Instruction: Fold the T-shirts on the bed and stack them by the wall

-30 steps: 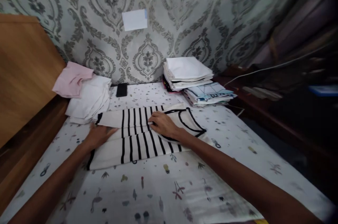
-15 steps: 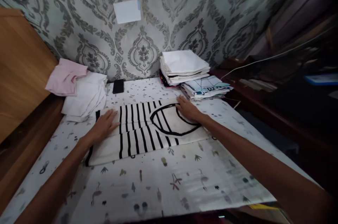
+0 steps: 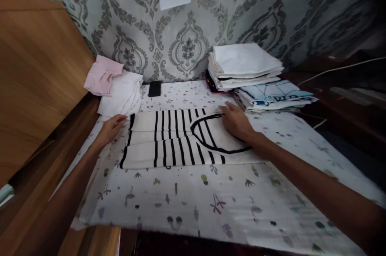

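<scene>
A white shirt with black stripes point(image 3: 177, 135) lies flat, its long sides folded in, on a printed white sheet. Its black-edged neckline is at the right and its black-trimmed hem at the left. My left hand point(image 3: 111, 130) is just beyond the hem, fingers loosely bent and apart, with nothing seen in it. At the neck end, my right hand point(image 3: 237, 122) rests on the shirt near the far shoulder. Its fingers are curled against the cloth there, and the fingertips are partly hidden.
Folded white clothes point(image 3: 245, 60) are stacked at the back right, beside a folded blue-and-white printed pile point(image 3: 276, 93). A black phone point(image 3: 155, 89), white cloths point(image 3: 120, 93) and a pink garment point(image 3: 104, 75) lie at the back left. A wooden panel point(image 3: 39, 58) borders the left.
My left hand has lifted off the shirt and moved left past the hem. My right hand stays at the neck end, its fingers now more curled. The view has shifted left.
</scene>
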`<action>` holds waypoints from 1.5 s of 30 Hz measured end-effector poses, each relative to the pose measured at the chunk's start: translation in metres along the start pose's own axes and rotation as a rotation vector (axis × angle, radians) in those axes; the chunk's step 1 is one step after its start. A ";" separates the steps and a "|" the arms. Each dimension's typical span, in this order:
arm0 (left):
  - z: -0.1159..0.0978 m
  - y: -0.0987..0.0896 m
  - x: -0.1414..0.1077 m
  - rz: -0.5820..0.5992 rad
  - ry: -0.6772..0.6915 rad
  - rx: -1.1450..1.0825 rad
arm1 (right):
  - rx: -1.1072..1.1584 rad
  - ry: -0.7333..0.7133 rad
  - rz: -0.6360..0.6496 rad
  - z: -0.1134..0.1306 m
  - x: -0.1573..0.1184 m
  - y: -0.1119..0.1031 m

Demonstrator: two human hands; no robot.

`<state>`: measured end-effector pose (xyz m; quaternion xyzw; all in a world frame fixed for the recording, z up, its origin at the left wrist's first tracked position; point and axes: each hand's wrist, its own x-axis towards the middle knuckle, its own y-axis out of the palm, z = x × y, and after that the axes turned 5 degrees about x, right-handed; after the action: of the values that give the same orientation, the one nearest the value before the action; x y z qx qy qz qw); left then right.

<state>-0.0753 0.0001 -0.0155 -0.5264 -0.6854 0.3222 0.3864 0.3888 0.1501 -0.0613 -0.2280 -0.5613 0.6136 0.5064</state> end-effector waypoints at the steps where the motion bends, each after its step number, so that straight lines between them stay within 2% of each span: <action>1: 0.000 0.001 0.002 -0.013 0.000 -0.007 | 0.059 -0.070 -0.007 0.016 -0.003 0.001; 3: -0.005 0.007 0.005 0.000 0.017 -0.002 | 0.195 -0.275 0.031 0.051 -0.010 0.004; 5: -0.012 0.014 0.007 0.057 0.075 0.059 | 0.239 -0.448 0.107 0.081 -0.013 0.005; 7: -0.020 0.019 0.006 0.113 0.160 0.182 | 0.175 -0.489 0.176 0.102 -0.013 0.005; 9: -0.024 0.021 0.003 0.143 0.226 0.314 | 0.084 -0.456 0.220 0.110 -0.010 0.004; 12: -0.026 0.019 -0.001 0.150 0.229 0.417 | 0.002 -0.423 0.228 0.111 -0.007 0.002; 17: -0.031 0.013 -0.011 0.179 0.216 0.441 | 0.002 -0.405 0.229 0.110 -0.009 -0.002; 19: -0.034 0.011 -0.018 0.180 0.191 0.394 | 0.077 -0.369 0.203 0.109 -0.014 -0.005; 21: -0.036 0.008 -0.027 0.248 0.166 0.283 | 0.174 -0.312 0.180 0.106 -0.022 -0.008; 24: -0.034 0.005 -0.042 0.406 0.118 0.138 | 0.262 -0.239 0.256 0.099 -0.035 -0.010; 28: -0.030 0.001 -0.053 0.441 0.017 0.063 | 0.336 -0.180 0.319 0.093 -0.043 -0.005; 30: -0.029 -0.001 -0.052 0.414 -0.023 -0.052 | 0.418 -0.146 0.320 0.093 -0.040 -0.002; 35: -0.027 0.000 -0.036 0.177 -0.171 -0.384 | 0.519 0.010 0.263 0.097 -0.025 0.001; 40: -0.020 0.014 -0.030 0.178 -0.334 -0.446 | 0.441 0.042 0.252 0.098 -0.023 0.005; 42: -0.021 0.017 -0.035 0.144 -0.339 -0.473 | 0.432 0.033 0.248 0.096 -0.024 0.007; 45: -0.029 0.015 -0.043 0.113 -0.277 -0.478 | 0.425 0.018 0.242 0.093 -0.024 0.011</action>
<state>-0.0365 -0.0373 -0.0218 -0.5910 -0.7578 0.2413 0.1351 0.3148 0.0881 -0.0532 -0.1875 -0.3835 0.7720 0.4709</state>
